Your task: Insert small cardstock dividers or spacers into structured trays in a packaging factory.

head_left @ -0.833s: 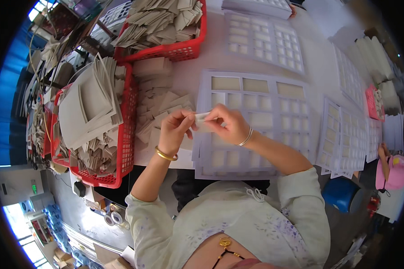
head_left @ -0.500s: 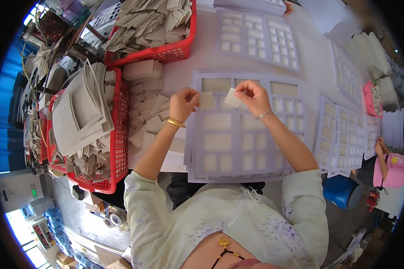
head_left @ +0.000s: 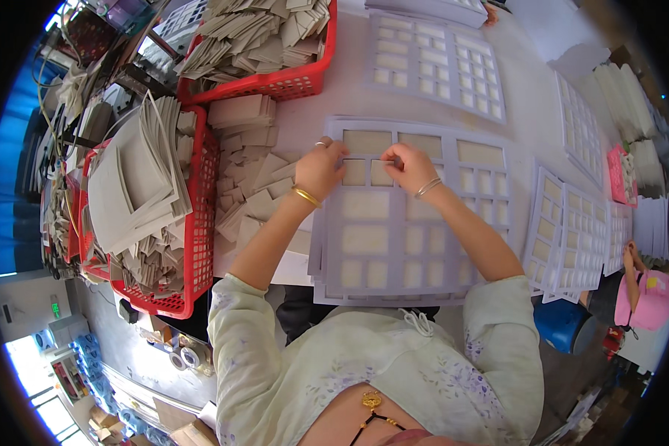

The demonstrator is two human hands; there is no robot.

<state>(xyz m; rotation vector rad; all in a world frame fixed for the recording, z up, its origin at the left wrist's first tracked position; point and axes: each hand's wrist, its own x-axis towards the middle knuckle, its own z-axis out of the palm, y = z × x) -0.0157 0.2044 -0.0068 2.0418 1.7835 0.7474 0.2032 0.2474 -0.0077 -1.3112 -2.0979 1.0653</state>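
Observation:
My left hand (head_left: 321,169), with a gold bangle at its wrist, has its fingers curled together at the left edge of a small beige card piece (head_left: 354,172). This piece lies in a small window of the white grid sheet (head_left: 364,202). My right hand (head_left: 412,168), wearing silver bangles, pinches the upper edge of another small card piece (head_left: 381,175) over the neighbouring window. Its fingertips partly cover that piece. Beige board shows through the sheet's other windows, and further sheets stick out beneath it.
Loose grey card pieces (head_left: 260,175) lie heaped left of the sheet. Red baskets (head_left: 201,230) full of card stand at the left and back left. More grid sheets (head_left: 435,63) lie at the back and right. A co-worker in pink (head_left: 644,301) sits far right.
Both hands have brought their small card pieces from above the sheet down to two adjoining windows. My right hand has tilted its piece into line with the window.

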